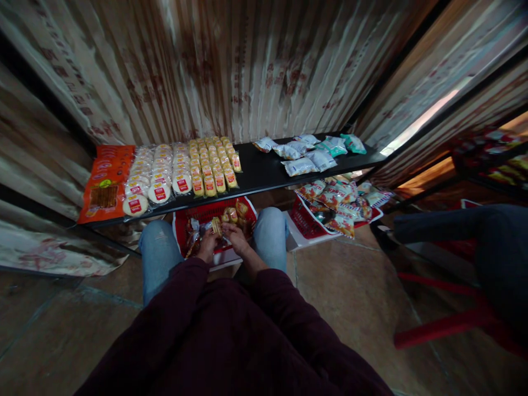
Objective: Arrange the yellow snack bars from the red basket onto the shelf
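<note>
I sit facing a low black shelf [264, 168]. Between my knees stands a red box [193, 217] of small yellow snack packets [237, 212]. My left hand [207, 245] and my right hand [236, 237] are both closed over the box, together holding a small yellow packet [216, 224]. On the shelf lie rows of yellow packets [214, 162], round white cakes in wrappers [154, 176] and an orange snack bag [105, 184] at the far left.
White and green sachets [307, 154] lie on the shelf's right part. A second red box with colourful packets [338, 206] sits on the floor to the right. Another person's dark-trousered leg [474, 236] and a red stool [445, 319] are at the right. Curtains hang behind.
</note>
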A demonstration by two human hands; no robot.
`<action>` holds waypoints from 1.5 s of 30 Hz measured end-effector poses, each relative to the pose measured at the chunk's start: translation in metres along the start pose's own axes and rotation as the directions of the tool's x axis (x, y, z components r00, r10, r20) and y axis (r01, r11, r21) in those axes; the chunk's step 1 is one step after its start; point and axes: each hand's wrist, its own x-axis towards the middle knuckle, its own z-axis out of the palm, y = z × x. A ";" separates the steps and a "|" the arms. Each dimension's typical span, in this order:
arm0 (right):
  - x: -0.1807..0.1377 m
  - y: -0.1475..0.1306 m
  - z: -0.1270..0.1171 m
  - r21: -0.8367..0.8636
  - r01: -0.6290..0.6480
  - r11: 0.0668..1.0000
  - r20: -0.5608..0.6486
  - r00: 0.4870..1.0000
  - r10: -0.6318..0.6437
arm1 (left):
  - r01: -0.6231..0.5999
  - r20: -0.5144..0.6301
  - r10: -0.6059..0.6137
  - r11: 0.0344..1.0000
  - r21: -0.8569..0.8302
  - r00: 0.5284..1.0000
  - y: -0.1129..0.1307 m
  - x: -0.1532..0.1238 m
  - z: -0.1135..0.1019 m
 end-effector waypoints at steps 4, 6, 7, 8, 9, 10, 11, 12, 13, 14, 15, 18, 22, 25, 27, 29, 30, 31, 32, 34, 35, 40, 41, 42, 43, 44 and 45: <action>-0.004 -0.003 -0.003 -0.101 0.038 0.994 -0.002 0.999 -0.039 | 0.008 0.031 -0.008 1.000 -0.003 0.999 0.001 0.000 -0.003; -0.006 -0.005 -0.002 -0.115 0.030 0.993 0.000 1.000 -0.031 | 0.024 0.019 -0.024 1.000 -0.009 1.000 0.000 0.002 -0.004; -0.007 -0.006 -0.002 -0.113 0.021 0.993 0.006 1.000 -0.021 | 0.031 0.013 -0.031 0.999 -0.015 0.999 0.000 0.003 -0.004; -0.007 -0.007 -0.001 -0.109 0.013 0.994 0.016 1.000 -0.012 | 0.036 0.006 -0.036 0.999 -0.022 0.999 -0.001 0.005 -0.005; -0.008 -0.007 -0.001 -0.103 0.011 0.995 0.026 1.000 -0.008 | 0.038 -0.003 -0.038 0.999 -0.031 0.999 -0.002 0.006 -0.005; -0.009 -0.007 0.000 -0.096 0.009 0.995 0.029 1.000 -0.006 | 0.039 -0.017 -0.040 0.998 -0.038 0.999 -0.004 0.008 -0.005; -0.009 -0.007 0.000 -0.090 0.006 0.996 0.032 0.999 -0.003 | 0.040 -0.036 -0.041 0.998 -0.044 0.999 -0.005 0.009 -0.006; -0.009 -0.007 0.000 -0.081 0.004 0.997 0.039 0.999 -0.001 | 0.039 -0.058 -0.042 0.998 -0.050 0.997 -0.006 0.011 -0.006; -0.009 -0.007 0.000 -0.068 0.004 0.998 0.046 0.999 0.000 | 0.039 -0.077 -0.044 0.998 -0.057 0.996 -0.007 0.012 -0.006; -0.009 -0.007 0.000 -0.054 0.003 0.999 0.054 0.999 0.000 | 0.045 -0.089 -0.051 0.997 -0.065 0.995 -0.008 0.013 -0.006; -0.008 -0.007 -0.001 -0.042 0.003 0.999 0.062 0.998 0.000 | 0.053 -0.093 -0.060 0.996 -0.074 0.994 -0.008 0.014 -0.006; -0.007 -0.006 -0.001 -0.016 0.002 1.000 0.074 0.997 -0.001 | 0.079 -0.094 -0.088 0.992 -0.095 0.992 -0.006 0.016 -0.004; -0.005 -0.004 -0.001 0.007 0.007 1.000 0.083 0.996 -0.008 | 0.128 -0.126 -0.140 0.987 -0.099 0.982 -0.006 0.018 -0.004; -0.005 -0.001 -0.002 0.004 0.015 1.000 0.065 0.998 -0.016 | 0.094 -0.087 -0.099 0.994 -0.062 0.991 -0.009 0.021 -0.005; -0.005 -0.001 -0.002 -0.014 0.012 1.000 0.051 0.999 -0.011 | 0.047 -0.068 -0.050 0.998 -0.048 0.996 -0.011 0.022 -0.006; -0.006 -0.001 -0.002 -0.043 -0.003 0.999 0.045 0.999 0.005 | 0.014 -0.117 -0.019 0.999 -0.044 0.993 -0.013 0.023 -0.006; -0.006 -0.002 -0.002 -0.060 -0.008 0.998 0.042 0.999 0.010 | 0.003 -0.147 -0.008 0.999 -0.040 0.989 -0.013 0.023 -0.006; -0.006 -0.002 -0.001 -0.077 -0.007 0.997 0.039 0.999 0.010 | -0.008 -0.163 0.002 0.999 -0.036 0.987 -0.014 0.023 -0.005; -0.006 -0.002 -0.001 -0.094 -0.003 0.996 0.035 0.999 0.006 | -0.016 -0.163 0.010 0.999 -0.038 0.987 -0.014 0.023 -0.005; -0.006 -0.002 0.001 -0.119 0.012 0.993 0.027 1.000 -0.008 | -0.020 -0.120 0.012 0.998 -0.065 0.993 -0.014 0.023 -0.005; -0.007 -0.002 0.002 -0.126 0.015 0.992 0.020 1.000 -0.013 | -0.016 -0.091 0.008 0.996 -0.084 0.996 -0.014 0.024 -0.005; -0.008 -0.002 0.004 -0.137 0.023 0.990 -0.002 1.000 -0.023 | -0.005 -0.039 0.001 0.995 -0.104 0.999 -0.016 0.026 -0.008; -0.009 -0.002 0.005 -0.135 0.029 0.990 -0.002 1.000 -0.029 | 0.007 -0.046 -0.012 0.995 -0.103 0.999 -0.016 0.026 -0.009; -0.009 -0.003 0.006 -0.129 0.036 0.991 0.001 0.999 -0.036 | 0.022 -0.050 -0.028 0.994 -0.109 0.998 -0.015 0.026 -0.009; -0.009 -0.004 0.006 -0.121 0.044 0.992 0.004 0.999 -0.044 | 0.035 -0.052 -0.042 0.992 -0.125 0.998 -0.015 0.025 -0.010; -0.009 -0.005 0.007 -0.112 0.053 0.992 0.008 0.999 -0.053 | 0.046 -0.056 -0.055 0.988 -0.148 0.997 -0.013 0.025 -0.010; -0.010 -0.007 0.008 -0.103 0.062 0.993 0.013 0.998 -0.061 | 0.053 -0.064 -0.065 0.983 -0.176 0.996 -0.012 0.024 -0.010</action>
